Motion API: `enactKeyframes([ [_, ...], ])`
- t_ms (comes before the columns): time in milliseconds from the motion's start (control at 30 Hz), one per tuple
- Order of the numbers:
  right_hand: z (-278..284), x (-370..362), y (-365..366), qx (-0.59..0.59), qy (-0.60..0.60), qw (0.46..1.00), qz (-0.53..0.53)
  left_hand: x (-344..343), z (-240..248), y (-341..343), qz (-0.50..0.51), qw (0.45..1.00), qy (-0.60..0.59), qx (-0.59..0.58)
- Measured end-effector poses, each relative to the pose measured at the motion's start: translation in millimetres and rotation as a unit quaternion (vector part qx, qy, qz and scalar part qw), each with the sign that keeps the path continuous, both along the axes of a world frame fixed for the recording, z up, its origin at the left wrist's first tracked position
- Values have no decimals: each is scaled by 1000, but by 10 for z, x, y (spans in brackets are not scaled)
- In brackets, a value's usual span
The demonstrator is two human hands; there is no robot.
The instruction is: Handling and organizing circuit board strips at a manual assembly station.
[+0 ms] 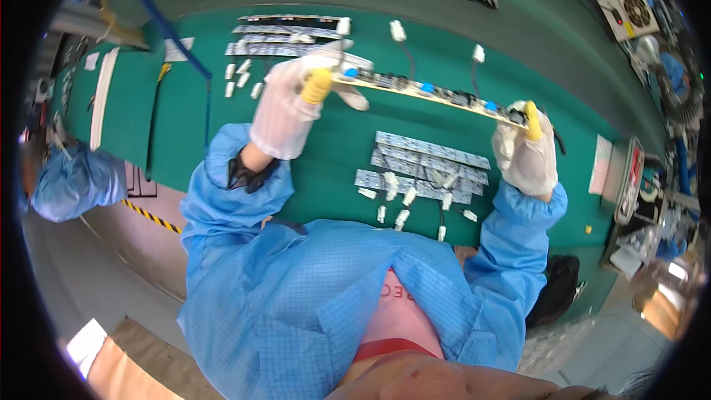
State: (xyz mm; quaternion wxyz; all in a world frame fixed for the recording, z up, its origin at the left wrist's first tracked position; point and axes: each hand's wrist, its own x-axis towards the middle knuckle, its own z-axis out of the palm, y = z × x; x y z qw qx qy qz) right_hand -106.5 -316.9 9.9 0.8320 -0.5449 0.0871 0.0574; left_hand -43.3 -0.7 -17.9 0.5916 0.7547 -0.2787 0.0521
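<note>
Between my two gloved hands a long, narrow circuit board is held up above the green bench. Blue and dark components sit along it, and several short dark wires with white connectors rise from its upper side. My left hand, in a white glove with a yellow thumb cover, grips the board's left end. At the right end, my right hand, gloved alike, pinches the board. Below it on the bench lies a group of pale boards with white connectors. Another stack of boards lies beyond my left hand.
The green bench spans the view. Loose white connectors lie at its left, near a black cable. A paper sheet and a grey bin are at the right. A co-worker's blue sleeve shows at far left.
</note>
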Motion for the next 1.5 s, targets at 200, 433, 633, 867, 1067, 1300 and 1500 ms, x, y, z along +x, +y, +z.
enactKeyframes([
  [200, -13, 130, 116, -80, -83, 993, 31, -60, 71, -97, -152, 936, 210, -237],
  [433, -50, 13, 134, -83, -102, 988, 81, 627, 201, 539, 108, 963, 205, -135],
  [633, -80, 76, 114, -68, -110, 990, 58, 1519, -323, 1495, 227, 870, -30, 437],
  [867, -98, 109, -18, -58, -84, 992, 69, 865, 16, 1036, -7, 908, -70, 413],
  [1067, -128, 25, -105, -43, -96, 989, 102, 1570, -361, 1144, 306, 889, -60, 336],
  [1300, 20, 64, -45, -52, -86, 977, 188, 2369, -357, 694, 599, 784, -129, 98],
  [1500, -486, 1375, -164, -482, -140, 862, 70, 773, -235, -482, -160, 966, -132, 156],
])
